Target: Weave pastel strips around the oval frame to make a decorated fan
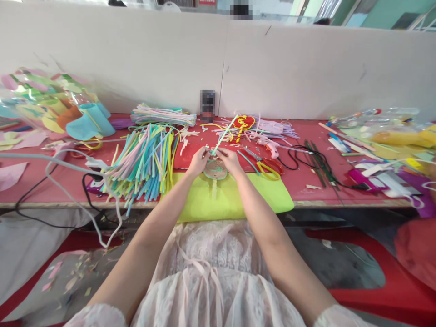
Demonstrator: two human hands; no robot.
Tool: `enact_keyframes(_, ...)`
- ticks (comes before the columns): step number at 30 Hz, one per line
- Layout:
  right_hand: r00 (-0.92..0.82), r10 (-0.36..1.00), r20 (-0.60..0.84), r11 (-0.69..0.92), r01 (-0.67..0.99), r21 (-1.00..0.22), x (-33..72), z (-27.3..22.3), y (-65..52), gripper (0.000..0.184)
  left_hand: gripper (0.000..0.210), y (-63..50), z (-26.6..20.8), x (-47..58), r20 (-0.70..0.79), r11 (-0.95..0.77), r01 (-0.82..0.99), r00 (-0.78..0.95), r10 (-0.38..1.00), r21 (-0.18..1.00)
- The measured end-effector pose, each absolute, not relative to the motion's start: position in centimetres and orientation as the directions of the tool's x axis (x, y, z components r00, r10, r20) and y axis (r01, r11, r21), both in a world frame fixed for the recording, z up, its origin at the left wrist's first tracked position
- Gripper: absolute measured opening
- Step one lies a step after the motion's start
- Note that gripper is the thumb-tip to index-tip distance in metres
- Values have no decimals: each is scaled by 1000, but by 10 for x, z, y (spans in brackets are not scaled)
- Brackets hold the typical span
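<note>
No text can be read with certainty. At the far top, a small red sign (207,2) bears pale marks like writing (the picture edge cuts it), but these are too small for reading. On the red disc (250,122), far and a little to the right, stands a curled yellow shape; whether it is a letter, I cannot tell. On the round piece (215,170), nearer, the greenish marks are also not clear as letters.

Two hands (200,160) (229,159), one held stem (225,133) — one lime mat (262,195), one red-and-yellow ornament (244,122).
</note>
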State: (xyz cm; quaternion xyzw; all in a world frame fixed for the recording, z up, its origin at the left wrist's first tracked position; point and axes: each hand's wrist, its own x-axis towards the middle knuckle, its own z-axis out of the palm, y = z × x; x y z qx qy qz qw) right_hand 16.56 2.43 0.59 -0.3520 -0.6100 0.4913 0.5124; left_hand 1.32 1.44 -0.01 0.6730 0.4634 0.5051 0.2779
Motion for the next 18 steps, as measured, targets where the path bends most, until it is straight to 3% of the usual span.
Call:
enact_keyframes(5, -190, 946, 264, 240, -139, -961, 164, 9, 22, 40, 11, 12, 1, 15, 471, -447, 348, 18, 882, 824)
enact_keyframes(18, -169, 927, 336, 335, -34, -942, 167, 6, 26, 38, 14, 11, 2, 16, 408, -406, 312, 60, 911, 859)
